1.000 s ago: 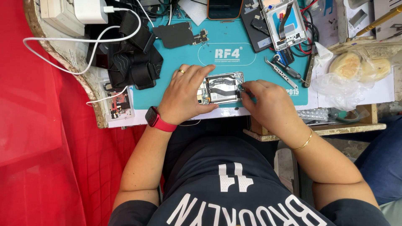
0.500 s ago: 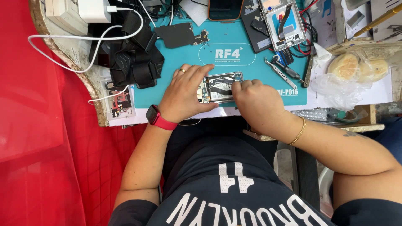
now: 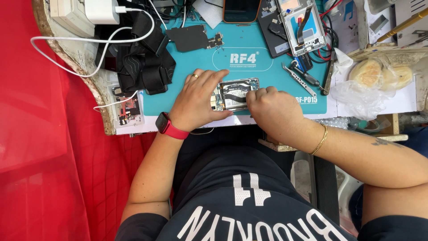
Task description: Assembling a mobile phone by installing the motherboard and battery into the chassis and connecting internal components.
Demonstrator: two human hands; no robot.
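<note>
Head view, near to far. Nearest: dark printed jersey, both forearms reaching up to the bench (image 3: pixel 383 103). Left wrist with red watch (image 3: pixel 168 126); right wrist with thin gold bracelet (image 3: pixel 320 139). Left hand (image 3: pixel 198 100) laid flat, fingers (image 3: pixel 213 76) spread over the left end of an opened phone chassis (image 3: pixel 236 93), ring on one finger, thumb along the near edge. Right hand (image 3: pixel 274 111) curled into a loose fist at the right end, fingertips pressed together on the near right corner; whether pinching a small tool, cannot tell. Chassis between both hands, flat on a teal work mat (image 3: pixel 187 60), near its front edge; long axis left to right, open side up, circuit board at the left. Beyond, right: tweezers (image 3: pixel 298 79) and a screwdriver (image 3: pixel 307 76). Farther: black shield plate (image 3: pixel 187 38), second stripped phone frame (image 3: pixel 305 24), orange-edged phone (image 3: pixel 241 10). Far left: black straps (image 3: pixel 142 62), white charger (image 3: pixel 101 10) with cable. Far right: bagged bread rolls (image 3: pixel 379 73).
</note>
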